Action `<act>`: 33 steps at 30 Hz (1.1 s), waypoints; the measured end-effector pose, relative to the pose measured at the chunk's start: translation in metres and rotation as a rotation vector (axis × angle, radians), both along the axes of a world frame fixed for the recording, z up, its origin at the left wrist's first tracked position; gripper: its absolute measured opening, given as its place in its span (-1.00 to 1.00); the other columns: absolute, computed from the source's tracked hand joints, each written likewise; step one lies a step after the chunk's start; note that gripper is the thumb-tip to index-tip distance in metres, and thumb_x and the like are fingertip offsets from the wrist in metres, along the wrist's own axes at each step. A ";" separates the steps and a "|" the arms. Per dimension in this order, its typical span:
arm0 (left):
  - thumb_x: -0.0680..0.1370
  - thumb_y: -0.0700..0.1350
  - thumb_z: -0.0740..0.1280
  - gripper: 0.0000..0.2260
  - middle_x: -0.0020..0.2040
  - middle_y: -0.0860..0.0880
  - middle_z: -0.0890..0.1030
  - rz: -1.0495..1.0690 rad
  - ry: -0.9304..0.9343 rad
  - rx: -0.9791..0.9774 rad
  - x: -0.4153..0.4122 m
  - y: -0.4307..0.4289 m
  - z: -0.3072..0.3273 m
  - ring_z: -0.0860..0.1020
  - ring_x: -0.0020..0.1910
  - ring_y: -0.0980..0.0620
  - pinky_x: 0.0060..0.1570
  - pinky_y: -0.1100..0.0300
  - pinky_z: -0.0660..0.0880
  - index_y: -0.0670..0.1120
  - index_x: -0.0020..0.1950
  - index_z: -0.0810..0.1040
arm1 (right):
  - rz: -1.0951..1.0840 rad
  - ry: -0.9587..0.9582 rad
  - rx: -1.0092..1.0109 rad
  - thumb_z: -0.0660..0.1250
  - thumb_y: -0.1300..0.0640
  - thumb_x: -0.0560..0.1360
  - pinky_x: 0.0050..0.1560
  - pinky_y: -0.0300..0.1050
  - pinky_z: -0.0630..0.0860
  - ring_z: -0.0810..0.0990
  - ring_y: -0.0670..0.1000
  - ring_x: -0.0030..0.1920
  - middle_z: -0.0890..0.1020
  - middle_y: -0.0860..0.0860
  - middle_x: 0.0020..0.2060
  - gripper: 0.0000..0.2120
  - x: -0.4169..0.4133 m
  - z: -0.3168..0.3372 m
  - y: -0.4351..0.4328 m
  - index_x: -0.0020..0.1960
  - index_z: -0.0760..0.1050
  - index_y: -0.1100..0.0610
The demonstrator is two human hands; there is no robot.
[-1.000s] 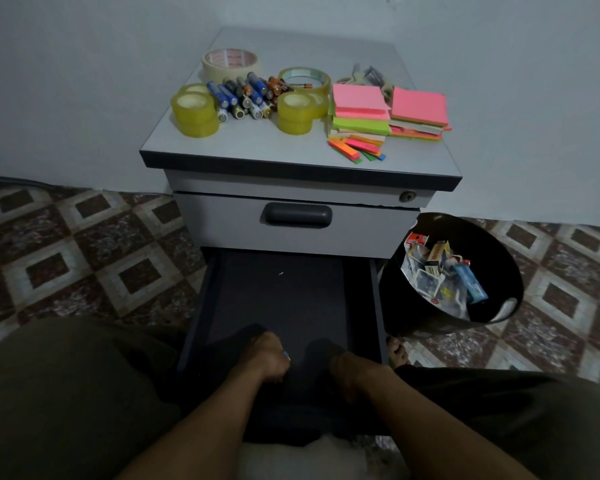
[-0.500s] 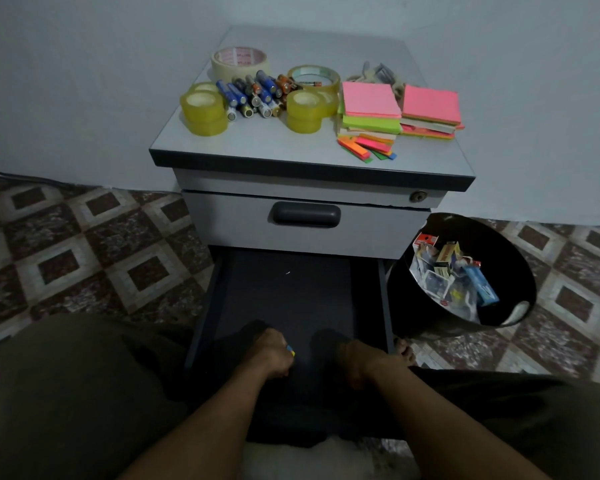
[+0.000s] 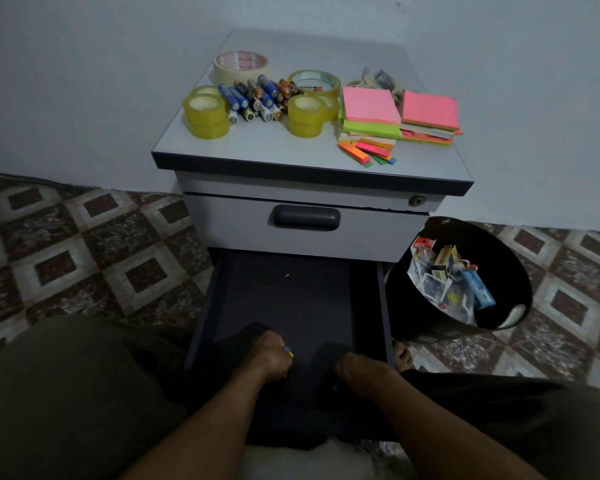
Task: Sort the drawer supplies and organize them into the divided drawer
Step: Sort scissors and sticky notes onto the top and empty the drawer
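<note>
Two hands: placed inside the open drawer [image 3: 291,292].
Left hand [image 3: 269,355]: fingers curled on a small blue-yellow thing [image 3: 288,351].
Right hand [image 3: 357,375]: fingers hidden; state cannot be told.
Supplies: tape rolls [image 3: 207,116], batteries [image 3: 257,98], sticky notes [image 3: 371,105] laid on the cabinet [image 3: 274,143].

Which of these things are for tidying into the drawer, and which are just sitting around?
For the job:
tape rolls
batteries
sticky notes
coloured page flags
open drawer

Just sitting around:
black bin with packaging in it
closed upper drawer
tiled floor
</note>
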State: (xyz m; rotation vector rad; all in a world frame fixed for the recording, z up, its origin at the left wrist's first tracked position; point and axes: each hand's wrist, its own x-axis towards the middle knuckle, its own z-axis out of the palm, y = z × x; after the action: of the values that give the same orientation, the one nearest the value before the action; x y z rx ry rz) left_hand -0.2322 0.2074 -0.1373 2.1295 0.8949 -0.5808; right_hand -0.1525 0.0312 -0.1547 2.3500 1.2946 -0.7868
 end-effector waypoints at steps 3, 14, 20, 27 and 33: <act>0.50 -0.17 0.37 -0.84 0.06 -0.16 0.66 0.014 -0.013 0.008 0.000 0.001 0.001 0.64 0.06 -0.11 -0.10 0.22 0.51 -0.21 0.04 0.61 | -0.215 0.104 0.054 0.21 0.07 0.64 0.29 -0.06 0.40 0.47 0.20 0.34 0.45 0.25 0.38 -0.59 0.004 0.003 0.005 0.41 0.37 0.28; 0.50 -0.15 0.40 -0.83 0.09 -0.13 0.66 0.028 -0.004 0.038 0.002 0.003 -0.002 0.64 0.08 -0.09 0.02 0.17 0.56 -0.16 0.06 0.62 | -0.519 0.089 0.280 0.22 -0.04 0.64 0.21 -0.18 0.41 0.51 0.14 0.30 0.52 0.14 0.33 -0.56 0.004 0.032 0.015 0.37 0.44 0.23; 0.50 -0.16 0.39 -0.86 0.04 -0.14 0.66 -0.003 0.006 0.035 0.001 0.001 -0.004 0.64 0.03 -0.08 -0.15 0.21 0.50 -0.16 0.03 0.62 | -0.320 0.168 0.198 0.29 -0.03 0.60 0.31 -0.14 0.35 0.45 0.16 0.35 0.45 0.19 0.40 -0.49 -0.007 0.028 0.013 0.45 0.37 0.22; 0.49 -0.17 0.38 -0.85 0.05 -0.14 0.66 -0.001 0.005 0.024 0.001 0.001 -0.007 0.64 0.04 -0.09 -0.13 0.22 0.49 -0.16 0.04 0.61 | -0.358 0.082 0.463 -0.40 -0.52 0.34 -0.38 -0.52 0.28 0.24 -0.29 -0.32 0.55 -0.02 -0.11 0.01 -0.014 0.030 0.011 0.23 0.45 0.15; 0.50 -0.17 0.38 -0.86 0.07 -0.14 0.66 -0.003 -0.004 0.029 0.001 0.001 -0.008 0.64 0.06 -0.09 -0.09 0.22 0.51 -0.15 0.04 0.62 | -0.300 0.166 0.094 0.48 -0.41 0.13 -0.09 -0.27 0.49 0.67 -0.01 -0.18 0.69 0.15 -0.18 -0.12 -0.015 0.012 0.004 0.08 0.36 0.28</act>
State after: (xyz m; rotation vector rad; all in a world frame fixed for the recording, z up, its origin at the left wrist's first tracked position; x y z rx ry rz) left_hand -0.2311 0.2083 -0.1448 2.1571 0.9030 -0.5676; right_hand -0.1670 0.0353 -0.1426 2.6410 1.0725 -1.0516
